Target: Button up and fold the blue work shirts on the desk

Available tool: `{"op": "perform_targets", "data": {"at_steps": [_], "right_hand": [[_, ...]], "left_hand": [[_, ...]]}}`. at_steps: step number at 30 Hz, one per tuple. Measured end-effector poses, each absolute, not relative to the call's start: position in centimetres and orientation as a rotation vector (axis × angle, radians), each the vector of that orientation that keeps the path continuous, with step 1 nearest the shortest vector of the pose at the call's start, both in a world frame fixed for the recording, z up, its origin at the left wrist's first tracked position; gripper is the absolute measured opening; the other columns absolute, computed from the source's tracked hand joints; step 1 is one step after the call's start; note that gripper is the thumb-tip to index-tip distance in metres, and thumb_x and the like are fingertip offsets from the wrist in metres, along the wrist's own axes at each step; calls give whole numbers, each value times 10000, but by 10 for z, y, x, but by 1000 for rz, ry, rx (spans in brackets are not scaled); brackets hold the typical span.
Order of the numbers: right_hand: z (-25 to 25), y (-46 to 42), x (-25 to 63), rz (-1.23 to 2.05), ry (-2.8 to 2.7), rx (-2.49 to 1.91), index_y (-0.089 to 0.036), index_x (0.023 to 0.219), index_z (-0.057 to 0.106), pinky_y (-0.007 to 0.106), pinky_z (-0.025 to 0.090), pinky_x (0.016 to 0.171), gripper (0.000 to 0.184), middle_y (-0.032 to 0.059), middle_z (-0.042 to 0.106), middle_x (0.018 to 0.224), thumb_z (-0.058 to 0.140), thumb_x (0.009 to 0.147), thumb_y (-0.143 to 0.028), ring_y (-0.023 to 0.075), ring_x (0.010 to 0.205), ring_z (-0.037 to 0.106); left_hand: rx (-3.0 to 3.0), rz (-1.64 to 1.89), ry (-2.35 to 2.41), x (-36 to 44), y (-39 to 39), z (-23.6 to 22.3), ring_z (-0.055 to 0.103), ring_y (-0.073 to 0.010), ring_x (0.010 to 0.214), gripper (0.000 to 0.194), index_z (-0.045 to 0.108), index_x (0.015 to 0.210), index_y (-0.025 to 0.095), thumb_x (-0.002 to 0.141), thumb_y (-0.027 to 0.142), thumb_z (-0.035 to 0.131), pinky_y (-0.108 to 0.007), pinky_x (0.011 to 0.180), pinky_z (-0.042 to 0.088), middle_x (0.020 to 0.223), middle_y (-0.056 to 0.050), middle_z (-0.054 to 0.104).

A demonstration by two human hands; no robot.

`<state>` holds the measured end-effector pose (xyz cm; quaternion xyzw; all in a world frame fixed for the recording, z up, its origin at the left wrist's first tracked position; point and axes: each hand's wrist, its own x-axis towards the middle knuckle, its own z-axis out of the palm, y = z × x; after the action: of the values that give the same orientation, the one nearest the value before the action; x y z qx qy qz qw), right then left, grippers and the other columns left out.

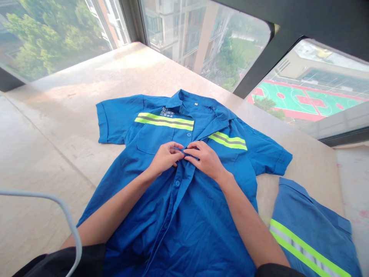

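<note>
A blue short-sleeved work shirt lies spread out front side up, its collar toward the windows. Yellow-green reflective bands with a grey stripe cross both sides of its chest. At the middle of the front placket, my left hand pinches the shirt's edge between thumb and fingers. Right beside it, my right hand pinches the overlapping edge, the fingertips of both hands nearly touching. What lies between the fingertips is mostly hidden. One button shows above the hands and another button below them.
A second blue garment with reflective bands lies folded at the right. A pale cable curves across the lower left. The stone-like ledge ends at dark-framed windows at the back and right.
</note>
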<state>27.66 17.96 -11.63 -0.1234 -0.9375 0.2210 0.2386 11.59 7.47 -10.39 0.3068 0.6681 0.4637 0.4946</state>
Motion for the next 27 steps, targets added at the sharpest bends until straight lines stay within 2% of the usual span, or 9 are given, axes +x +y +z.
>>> {"op": "perform_targets", "data": {"at_steps": [3,7,9,11,14,16,18,21,27], "right_hand": [[-120,183,278,555,-2579,-313,-197,1163,702,398,506,924,279,121,638,1192,668,896,-269,244,1057,581],[-121,186,280,480,-2637,-273,-202,1297,627,441,450,1004,430,139,511,1431,694,875,-255,276,1208,518],[-121,188,280,485,-2672,-253,-225,1273,640,432,443,963,389,109,587,1349,682,888,-267,269,1177,531],[-120,189,281,493,-2693,-256,-221,1214,670,404,431,883,325,88,672,1167,678,894,-277,250,1065,559],[-118,191,283,447,-2705,-282,-208,1055,727,370,375,786,187,66,669,941,680,874,-214,221,909,533],[-116,192,285,419,-2706,-261,-207,929,740,357,343,763,117,53,639,868,668,854,-155,206,863,508],[-115,194,286,416,-2691,-225,-199,861,732,352,336,762,103,49,633,860,654,847,-133,198,849,505],[-115,194,287,465,-2662,-149,-187,892,720,336,358,747,127,50,660,909,616,865,-120,179,829,538],[-119,193,286,498,-2660,-94,-192,961,703,309,385,696,182,50,704,951,534,922,-137,156,815,609]], "left_hand": [[706,1124,1614,116,75,-102,568,-134,601,434,632,1045,115,654,287,712,-184,404,448,664,-11,631],[721,1107,1623,116,75,-102,576,-140,603,415,629,1051,119,676,280,702,-171,354,406,689,-24,642],[731,1083,1646,116,76,-102,592,-143,601,383,631,1052,122,703,271,675,-167,345,393,695,-26,643],[734,1055,1665,116,76,-102,626,-148,616,375,621,1086,127,736,260,630,-165,341,385,774,-41,678],[831,1008,1660,116,74,-102,670,-157,663,442,593,1181,137,751,240,603,-171,368,394,945,-63,713],[1002,984,1676,117,72,-104,662,-142,655,448,619,1179,141,742,238,636,-184,434,430,979,-59,715],[1195,964,1749,117,71,-106,632,-122,626,375,680,1109,150,746,241,656,-205,525,465,959,-47,721],[1438,892,1864,116,69,-107,615,-133,635,262,733,1024,174,796,245,627,-240,624,477,921,-41,730],[1588,901,1832,114,69,-106,663,-189,844,232,744,990,215,807,184,606,-280,792,492,947,-40,735]]}}
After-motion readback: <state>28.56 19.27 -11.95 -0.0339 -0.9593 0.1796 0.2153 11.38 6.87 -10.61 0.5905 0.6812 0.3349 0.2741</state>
